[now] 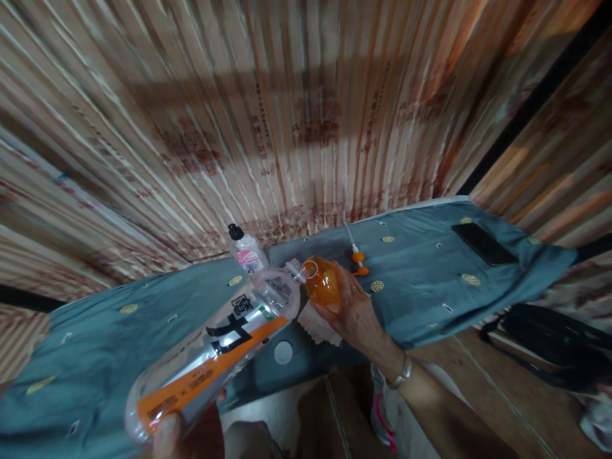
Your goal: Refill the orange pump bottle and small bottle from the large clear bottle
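Tilting large clear bottle (210, 357), left hand (167, 433) clasping base; right hand (351, 309) wrapped round half-filled orange bottle (321, 282); cap (283, 352) off

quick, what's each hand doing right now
Left hand: closed around the base of the large clear bottle, tilted toward the orange bottle.
Right hand: closed around the small orange bottle.

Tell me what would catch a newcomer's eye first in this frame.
The big clear bottle with the orange label, tipped by the left hand so its neck meets the small orange bottle held by the right hand, over the blue-grey cloth. Behind them stand a small black-capped bottle and a detached orange pump; a dark phone lies far right.
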A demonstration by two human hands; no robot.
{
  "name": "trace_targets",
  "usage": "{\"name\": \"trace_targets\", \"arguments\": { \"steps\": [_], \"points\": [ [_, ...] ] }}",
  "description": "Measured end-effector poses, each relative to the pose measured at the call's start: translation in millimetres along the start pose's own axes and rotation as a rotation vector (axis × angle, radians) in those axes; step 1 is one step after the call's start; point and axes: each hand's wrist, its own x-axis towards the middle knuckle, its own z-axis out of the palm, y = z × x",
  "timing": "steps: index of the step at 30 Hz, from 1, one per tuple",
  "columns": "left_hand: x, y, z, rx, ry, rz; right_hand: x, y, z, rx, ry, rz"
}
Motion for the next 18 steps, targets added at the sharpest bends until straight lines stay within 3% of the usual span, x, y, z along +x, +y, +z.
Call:
{"name": "trace_targets", "arguments": {
  "steps": [7, 11, 18],
  "points": [
    [-3, 8, 4.9, 0.014, 0.101, -0.028, -1, -1, -1, 0.024, -0.04, 0.038],
    [-7, 10, 6.5, 0.07, 0.077, -0.006, 0, -4, -1, 0.008, -0.032, 0.038],
    [-4, 2, -15.4, 0.115, 0.11, -0.022, 0, -5, -3, 0.005, -0.045, 0.018]
  ]
}}
